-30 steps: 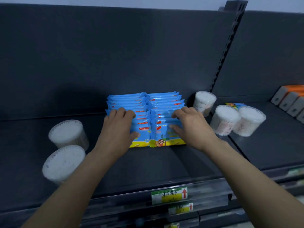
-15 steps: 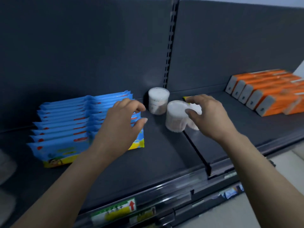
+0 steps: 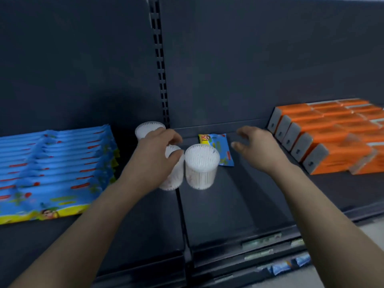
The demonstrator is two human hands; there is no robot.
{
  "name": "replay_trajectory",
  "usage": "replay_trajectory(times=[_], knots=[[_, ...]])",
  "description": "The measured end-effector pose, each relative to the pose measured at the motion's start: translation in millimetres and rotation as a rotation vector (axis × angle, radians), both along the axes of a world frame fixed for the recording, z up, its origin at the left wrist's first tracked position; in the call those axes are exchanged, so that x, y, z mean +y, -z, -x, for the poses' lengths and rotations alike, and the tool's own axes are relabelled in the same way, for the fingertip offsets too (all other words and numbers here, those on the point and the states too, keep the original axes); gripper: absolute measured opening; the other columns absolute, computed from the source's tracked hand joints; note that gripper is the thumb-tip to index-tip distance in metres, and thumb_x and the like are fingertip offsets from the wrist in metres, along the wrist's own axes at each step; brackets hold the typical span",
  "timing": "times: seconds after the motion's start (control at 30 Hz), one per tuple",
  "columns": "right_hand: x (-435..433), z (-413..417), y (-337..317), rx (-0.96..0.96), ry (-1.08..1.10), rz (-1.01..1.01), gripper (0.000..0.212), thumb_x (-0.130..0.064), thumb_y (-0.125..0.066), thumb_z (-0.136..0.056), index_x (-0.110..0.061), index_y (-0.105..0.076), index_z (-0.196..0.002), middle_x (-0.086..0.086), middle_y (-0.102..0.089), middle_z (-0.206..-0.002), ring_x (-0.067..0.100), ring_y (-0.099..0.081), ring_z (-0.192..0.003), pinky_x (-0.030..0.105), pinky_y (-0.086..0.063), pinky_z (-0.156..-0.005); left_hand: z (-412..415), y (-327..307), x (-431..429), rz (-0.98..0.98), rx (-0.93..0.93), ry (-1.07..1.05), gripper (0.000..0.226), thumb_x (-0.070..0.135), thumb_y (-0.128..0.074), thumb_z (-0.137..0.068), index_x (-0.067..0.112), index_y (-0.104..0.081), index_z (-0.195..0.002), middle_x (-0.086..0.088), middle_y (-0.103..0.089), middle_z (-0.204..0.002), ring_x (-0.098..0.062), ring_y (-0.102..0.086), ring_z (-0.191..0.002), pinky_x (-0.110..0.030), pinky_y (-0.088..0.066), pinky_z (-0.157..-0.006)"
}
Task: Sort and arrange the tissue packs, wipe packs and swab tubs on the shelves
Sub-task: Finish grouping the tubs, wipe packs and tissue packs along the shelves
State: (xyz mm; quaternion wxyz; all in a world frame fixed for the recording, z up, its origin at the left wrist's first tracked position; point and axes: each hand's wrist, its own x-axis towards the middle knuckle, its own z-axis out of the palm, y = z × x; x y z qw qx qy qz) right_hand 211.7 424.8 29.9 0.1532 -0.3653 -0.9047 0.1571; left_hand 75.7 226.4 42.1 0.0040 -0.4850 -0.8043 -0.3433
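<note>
The left hand (image 3: 153, 156) curls over a swab tub (image 3: 173, 178) standing on the shelf seam (image 3: 179, 206), just beside a second tub (image 3: 202, 165); the right hand (image 3: 257, 149) hovers spread and empty near a stray wipe pack (image 3: 223, 150); a careless lift could topple the neighbour.

Dark grey back panels (image 3: 249, 59) stand beyond the left hand (image 3: 153, 161), split by a slotted upright post (image 3: 160, 65) above it. The dark shelf (image 3: 239, 204) has a seam (image 3: 181, 215) running toward the viewer from that hand. Label strips (image 3: 261, 240) line the front edge below the right hand (image 3: 259, 150). Pale floor (image 3: 372, 227) shows farther right. The light is dim.
</note>
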Motion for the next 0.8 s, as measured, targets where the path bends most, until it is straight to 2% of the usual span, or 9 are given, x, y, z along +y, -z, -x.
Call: replay_trajectory(times=[0.07, 0.17, 0.23, 0.4, 0.57, 0.63, 0.7, 0.77, 0.8], knots=[[8.0, 10.7, 6.3, -0.045, 0.002, 0.056, 0.038, -0.028, -0.061, -0.087, -0.011, -0.057, -0.121, 0.013, -0.061, -0.12, 0.03, -0.055, -0.112, 0.034, -0.045, -0.088, 5.1, 1.0, 0.5, 0.033, 0.022, -0.038, 0.019, 0.018, -0.062, -0.086, 0.017, -0.062, -0.105, 0.008, -0.057, -0.102, -0.009, -0.051, -0.099, -0.017, -0.036, -0.084], [14.5, 27.5, 19.1, -0.1, -0.007, 0.138, 0.038, -0.032, -0.061, -0.086, -0.012, -0.056, -0.119, 0.011, -0.062, -0.116, 0.029, -0.056, -0.107, 0.028, -0.04, -0.077, 14.8, 2.0, -2.7, 0.089, 0.016, -0.066, 0.023, 0.022, -0.062, -0.086, 0.018, -0.06, -0.109, 0.009, -0.053, -0.103, -0.013, -0.05, -0.103, -0.032, -0.039, -0.094], [16.7, 36.8, 27.0, -0.125, 0.015, 0.19, 0.044, -0.035, -0.061, -0.086, -0.013, -0.053, -0.123, 0.011, -0.061, -0.119, 0.029, -0.056, -0.108, 0.027, -0.038, -0.075, 21.0, 2.2, -3.4, 0.098, 0.001, -0.059, 0.024, 0.023, -0.062, -0.086, 0.018, -0.059, -0.11, 0.008, -0.053, -0.104, -0.013, -0.05, -0.104, -0.036, -0.041, -0.095], [19.8, 59.6, 35.9, -0.227, 0.064, 0.278, 0.058, -0.038, -0.064, -0.083, -0.008, -0.044, -0.128, 0.014, -0.055, -0.127, 0.03, -0.054, -0.114, 0.03, -0.041, -0.081, 31.8, 2.5, -2.4, 0.074, -0.005, -0.06, 0.026, 0.025, -0.061, -0.087, 0.018, -0.059, -0.112, 0.007, -0.054, -0.107, -0.011, -0.05, -0.102, -0.028, -0.041, -0.091], [22.5, 81.4, 41.7, -0.345, 0.1, 0.279, 0.074, -0.037, -0.068, -0.08, -0.003, -0.03, -0.134, 0.021, -0.045, -0.135, 0.038, -0.042, -0.125, 0.038, -0.039, -0.098, 32.0, 2.5, -0.5, 0.1, -0.009, -0.062, 0.026, 0.027, -0.061, -0.086, 0.019, -0.06, -0.111, 0.008, -0.054, -0.108, -0.013, -0.05, -0.106, -0.038, -0.041, -0.097], [24.4, 86.3, 39.0, -0.321, 0.126, 0.35, 0.081, -0.032, -0.073, -0.077, -0.003, -0.026, -0.135, 0.022, -0.042, -0.136, 0.037, -0.044, -0.124, 0.04, -0.042, -0.098, 30.1, 2.0, 0.8, 0.115, -0.007, -0.069, 0.026, 0.026, -0.061, -0.086, 0.019, -0.06, -0.111, 0.008, -0.054, -0.109, -0.013, -0.05, -0.107, -0.039, -0.041, -0.097], [29.9, 85.9, 38.5, -0.222, 0.162, 0.459, 0.083, -0.028, -0.079, -0.072, -0.001, -0.029, -0.133, 0.018, -0.046, -0.13, 0.033, -0.052, -0.117, 0.037, -0.048, -0.088, 27.4, 1.6, 3.6, 0.116, -0.003, -0.078, 0.026, 0.024, -0.061, -0.086, 0.018, -0.06, -0.111, 0.008, -0.053, -0.108, -0.013, -0.05, -0.107, -0.038, -0.041, -0.097], [38.5, 81.4, 40.4, -0.078, 0.152, 0.596, 0.069, -0.02, -0.081, -0.071, 0.003, -0.044, -0.125, 0.011, -0.057, -0.113, 0.029, -0.061, -0.104, 0.032, -0.052, -0.071, 24.4, 1.9, 8.1, 0.104, -0.009, -0.098, 0.026, 0.022, -0.063, -0.086, 0.017, -0.06, -0.111, 0.008, -0.053, -0.106, -0.013, -0.051, -0.106, -0.038, -0.041, -0.097], [43.7, 77.9, 42.0, 0.002, 0.142, 0.672, 0.057, -0.015, -0.08, -0.071, 0.004, -0.053, -0.117, 0.011, -0.063, -0.107, 0.028, -0.065, -0.096, 0.035, -0.055, -0.069, 22.3, 2.5, 10.9, 0.103, -0.015, -0.115, 0.025, 0.022, -0.063, -0.085, 0.017, -0.061, -0.11, 0.008, -0.052, -0.106, -0.014, -0.051, -0.106, -0.039, -0.041, -0.097]])
